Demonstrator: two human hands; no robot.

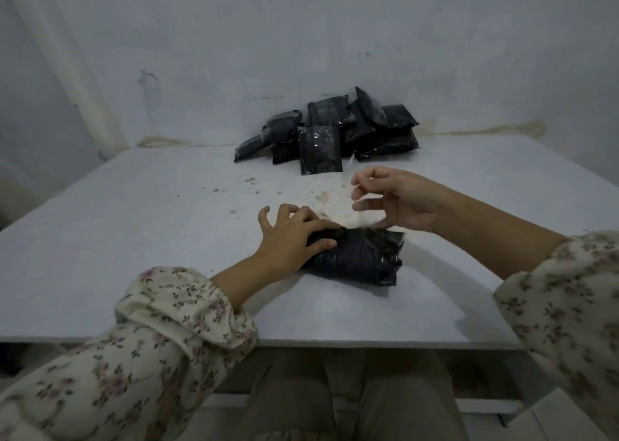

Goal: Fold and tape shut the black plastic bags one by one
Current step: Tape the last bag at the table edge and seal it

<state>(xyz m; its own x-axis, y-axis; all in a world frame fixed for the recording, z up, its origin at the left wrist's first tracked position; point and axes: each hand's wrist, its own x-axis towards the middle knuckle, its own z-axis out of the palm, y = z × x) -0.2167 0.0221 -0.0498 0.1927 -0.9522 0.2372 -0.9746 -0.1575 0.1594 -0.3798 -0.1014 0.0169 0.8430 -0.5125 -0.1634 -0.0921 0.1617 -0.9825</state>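
Bare rm, stained wall point(301, 22), white table point(134, 223)

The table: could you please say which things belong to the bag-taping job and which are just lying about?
In the job: black bag pressed by the left hand; strip of clear tape pinched in the right hand; pile of black bags by the wall.
Lying about: brown stains on the table.

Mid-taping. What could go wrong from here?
1. The tape hangs loose from the right hand; it may curl and stick to itself before landing on the bag.
2. The left hand presses only the bag's left end, so the fold could spring open on the right.
3. Grit on the table near the tape could foul its adhesive.
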